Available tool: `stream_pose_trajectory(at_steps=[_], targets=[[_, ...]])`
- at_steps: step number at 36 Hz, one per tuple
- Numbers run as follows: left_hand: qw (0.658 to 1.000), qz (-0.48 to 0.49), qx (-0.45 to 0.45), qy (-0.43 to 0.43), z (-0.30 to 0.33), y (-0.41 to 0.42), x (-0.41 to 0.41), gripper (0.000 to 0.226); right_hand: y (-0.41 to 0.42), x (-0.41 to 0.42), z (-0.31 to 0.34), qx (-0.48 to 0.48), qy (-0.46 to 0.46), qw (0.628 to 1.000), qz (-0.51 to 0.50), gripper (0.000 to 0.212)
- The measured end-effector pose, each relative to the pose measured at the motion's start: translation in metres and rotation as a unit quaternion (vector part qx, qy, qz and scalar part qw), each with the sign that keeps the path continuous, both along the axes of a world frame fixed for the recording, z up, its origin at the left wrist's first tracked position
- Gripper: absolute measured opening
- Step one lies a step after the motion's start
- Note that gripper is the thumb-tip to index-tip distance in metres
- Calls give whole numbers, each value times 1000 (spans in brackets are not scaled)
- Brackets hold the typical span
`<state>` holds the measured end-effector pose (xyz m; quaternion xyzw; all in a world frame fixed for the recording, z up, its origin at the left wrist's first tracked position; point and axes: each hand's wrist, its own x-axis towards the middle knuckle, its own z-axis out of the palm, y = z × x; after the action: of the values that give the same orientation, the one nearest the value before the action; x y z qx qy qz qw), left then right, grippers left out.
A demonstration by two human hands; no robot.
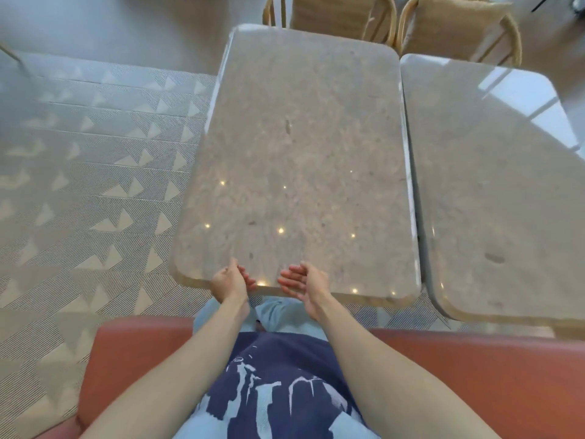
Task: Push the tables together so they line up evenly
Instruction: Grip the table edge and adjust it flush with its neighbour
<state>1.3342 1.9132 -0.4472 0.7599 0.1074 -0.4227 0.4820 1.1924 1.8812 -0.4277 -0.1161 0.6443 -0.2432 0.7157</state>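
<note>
Marble tables stand side by side with a thin gap between; the left table sits further from the person than the right table, its long axis running away. Both hands, left hand and right hand, meet its near edge, fingers loosely spread, gripping nothing firmly, above the red bench.

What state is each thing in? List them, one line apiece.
Left table: bare top, its near and far ends sit farther forward than the neighbour's, so the two are not lined up.
Right table: bare top, beside the left table with a thin seam between.
Left hand: on the left table's near edge, fingers loosely curled.
Right hand: open, at the same edge.
Two chairs: upright, at the tables' far ends.
</note>
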Motion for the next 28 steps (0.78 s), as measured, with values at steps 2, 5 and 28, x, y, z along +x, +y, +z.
stream_pose_trajectory(at_steps=[2,5,28], targets=[[998,30,46,-6,0,8,-3,39,5,-1,-3,23,29,999,-1,36],[993,80,73,51,-3,23,-9,46,22,-5,-12,68,85,994,-19,41],[951,123,-139,249,-31,30,0,57,43,-40,-43,54,-175,952,-244,42]])
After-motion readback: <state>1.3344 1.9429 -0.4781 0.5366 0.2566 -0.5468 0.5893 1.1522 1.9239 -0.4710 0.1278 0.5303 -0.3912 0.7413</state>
